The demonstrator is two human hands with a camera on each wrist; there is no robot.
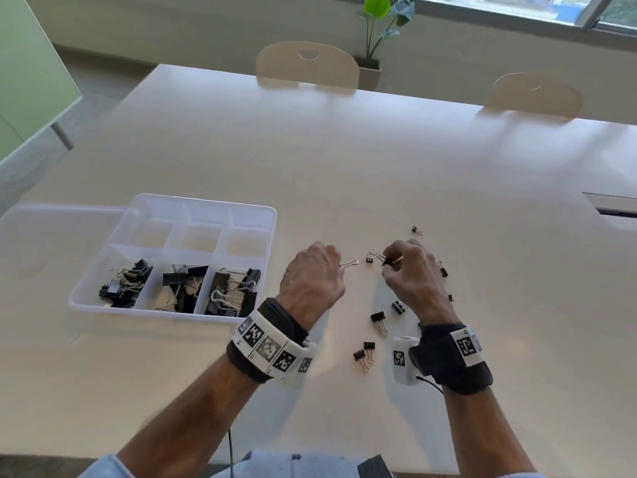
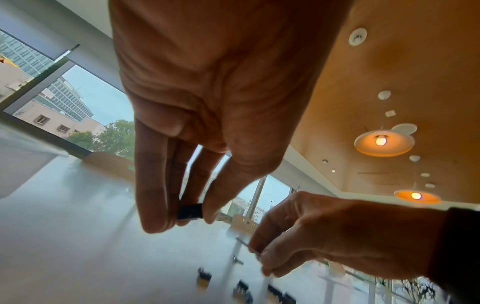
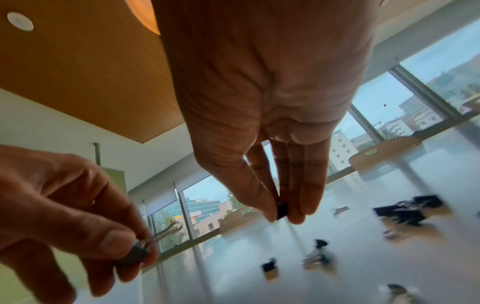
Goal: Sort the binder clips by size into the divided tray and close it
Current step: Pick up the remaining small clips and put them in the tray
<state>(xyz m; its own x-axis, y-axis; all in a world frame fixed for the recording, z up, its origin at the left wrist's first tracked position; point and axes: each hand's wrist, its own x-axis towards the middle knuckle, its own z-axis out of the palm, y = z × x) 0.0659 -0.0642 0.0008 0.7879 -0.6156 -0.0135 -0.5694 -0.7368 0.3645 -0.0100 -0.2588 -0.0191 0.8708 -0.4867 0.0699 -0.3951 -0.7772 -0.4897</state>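
Note:
A clear divided tray (image 1: pixel 272 215) sits on the white table at my left. Its three front compartments hold black binder clips (image 1: pixel 182 288), one size in each; the back compartments hold nothing. My left hand (image 1: pixel 336 267) pinches a small black clip (image 2: pixel 191 211), whose wire handles (image 1: pixel 349 263) poke out to the right. My right hand (image 1: pixel 387 262), close beside it, pinches a tiny black clip (image 3: pixel 281 209) between thumb and fingertips. Several small loose clips (image 1: pixel 378 318) lie scattered around and below the right hand.
A translucent lid (image 1: pixel 51 236) lies flat left of the tray. One stray clip (image 1: pixel 417 230) lies farther back. A cable slot (image 1: pixel 613 212) is set into the table at far right. Two chairs (image 1: pixel 306 65) and a plant (image 1: pixel 379 25) stand beyond the far edge.

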